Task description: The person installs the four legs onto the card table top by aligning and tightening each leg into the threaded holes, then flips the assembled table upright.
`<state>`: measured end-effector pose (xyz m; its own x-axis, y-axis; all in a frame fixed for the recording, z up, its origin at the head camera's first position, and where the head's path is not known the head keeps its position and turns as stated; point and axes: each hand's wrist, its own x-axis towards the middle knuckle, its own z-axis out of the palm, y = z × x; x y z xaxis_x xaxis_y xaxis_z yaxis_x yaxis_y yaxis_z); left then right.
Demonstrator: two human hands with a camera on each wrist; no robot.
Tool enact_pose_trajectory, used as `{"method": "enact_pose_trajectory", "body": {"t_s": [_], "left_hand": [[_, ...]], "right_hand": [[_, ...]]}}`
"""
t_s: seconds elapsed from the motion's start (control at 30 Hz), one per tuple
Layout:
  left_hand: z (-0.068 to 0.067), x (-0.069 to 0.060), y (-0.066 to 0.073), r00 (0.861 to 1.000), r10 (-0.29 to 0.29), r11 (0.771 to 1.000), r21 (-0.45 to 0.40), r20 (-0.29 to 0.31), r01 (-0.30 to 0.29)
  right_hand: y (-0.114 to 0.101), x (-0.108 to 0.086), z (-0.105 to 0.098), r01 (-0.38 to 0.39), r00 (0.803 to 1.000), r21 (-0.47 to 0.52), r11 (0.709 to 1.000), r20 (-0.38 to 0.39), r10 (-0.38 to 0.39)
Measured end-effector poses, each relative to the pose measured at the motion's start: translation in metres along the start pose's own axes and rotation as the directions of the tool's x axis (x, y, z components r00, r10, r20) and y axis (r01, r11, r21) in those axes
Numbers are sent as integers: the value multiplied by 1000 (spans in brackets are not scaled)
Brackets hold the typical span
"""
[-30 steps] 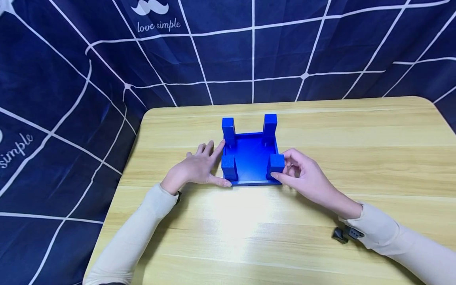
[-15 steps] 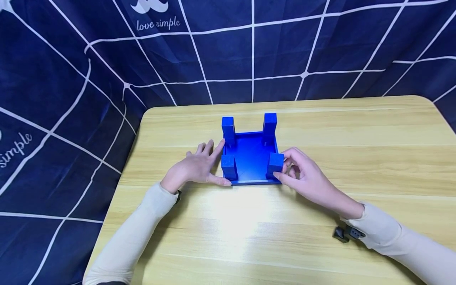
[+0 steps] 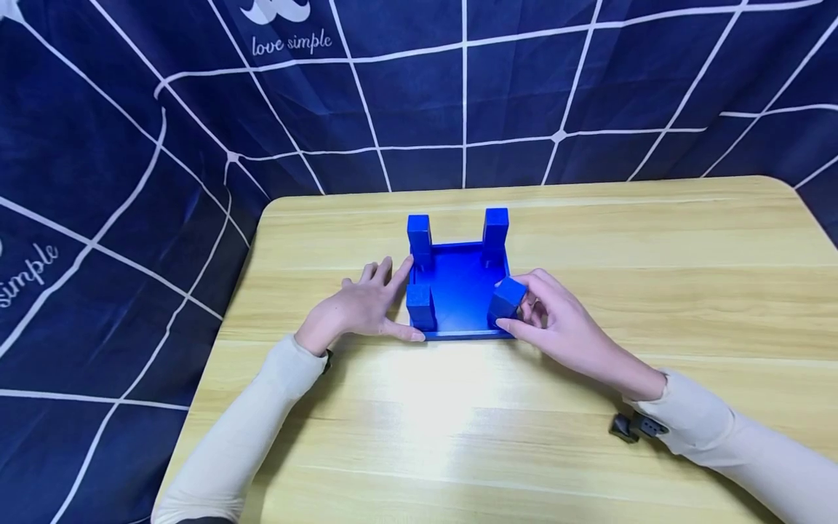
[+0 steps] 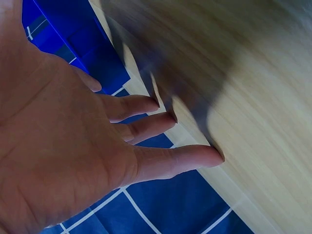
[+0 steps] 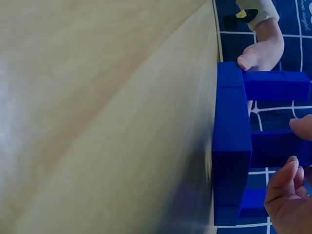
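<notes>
A blue square panel [image 3: 461, 295] with a raised rim lies on the table, several square blue legs standing up at its corners, like a small upturned table. My right hand [image 3: 559, 320] pinches the near right leg [image 3: 508, 297] between thumb and fingers. That leg is turned askew to the panel's edges; the right wrist view shows the same leg [image 5: 268, 148] between the fingertips. My left hand [image 3: 363, 307] spreads along the panel's left side, thumb at the near corner by the near left leg [image 3: 421, 306] and index finger near the far left leg [image 3: 420, 236].
The pale wooden table [image 3: 655, 291] has rounded far corners. Dark blue cloth [image 3: 419, 94] with white lines hangs behind it and on the left. A small black device [image 3: 624, 428] is at the right cuff.
The near right leg has twisted from square with the panel to askew in my right hand's fingers. My left hand and the panel have stayed in place.
</notes>
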<state>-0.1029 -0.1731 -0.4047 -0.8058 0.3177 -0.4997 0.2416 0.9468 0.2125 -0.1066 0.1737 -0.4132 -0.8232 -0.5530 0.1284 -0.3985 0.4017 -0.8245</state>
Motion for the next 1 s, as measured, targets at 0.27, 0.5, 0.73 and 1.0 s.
{"method": "enact_pose_trajectory", "body": {"t_s": [0.27, 0.5, 0.73, 1.0], "left_hand": [[1, 1, 0, 1000, 1, 1000, 0, -2, -1], [3, 1, -2, 1000, 2, 1000, -14, -2, -2], [4, 1, -2, 1000, 9, 1000, -14, -6, -9], [4, -1, -2, 1000, 9, 1000, -10, -17, -9]], "right_hand": [[-3, 1, -1, -110, 994, -11, 994, -11, 110], [0, -2, -2, -80, 996, -55, 995, -31, 79], [-3, -3, 1, -62, 996, -82, 995, -62, 57], [-7, -6, 5, -33, 995, -125, 992, -95, 21]]}}
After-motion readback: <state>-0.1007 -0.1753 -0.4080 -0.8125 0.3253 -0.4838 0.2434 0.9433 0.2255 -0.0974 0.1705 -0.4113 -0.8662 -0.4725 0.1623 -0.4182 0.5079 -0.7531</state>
